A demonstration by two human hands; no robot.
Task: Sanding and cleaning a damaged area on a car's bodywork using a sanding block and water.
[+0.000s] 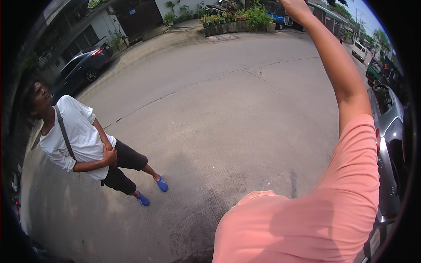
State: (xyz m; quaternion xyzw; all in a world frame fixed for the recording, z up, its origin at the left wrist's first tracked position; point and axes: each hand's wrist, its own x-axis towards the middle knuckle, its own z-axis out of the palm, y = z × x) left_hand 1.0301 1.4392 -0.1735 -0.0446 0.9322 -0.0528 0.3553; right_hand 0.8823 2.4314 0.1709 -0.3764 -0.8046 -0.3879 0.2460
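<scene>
My right arm, in a short pink sleeve [351, 149], stretches up and forward along the right side of the view. At its end my right hand [297, 8] is cut off by the top edge, so its fingers and anything in them are hidden. My left hand is out of view. The front of my pink shirt [280, 228] fills the lower middle. To my left stands a person in a white shirt [81, 131], dark shorts and blue clogs [162, 183], a strap across the chest and hands held together in front.
Grey concrete road [210, 118] spreads around me, with a long crack across it. A dark blue car [83, 65] is at the far left. Potted plants [223, 17] line a raised bed at the back. A silver car [390, 140] stands close on my right; a white van [359, 51] is beyond.
</scene>
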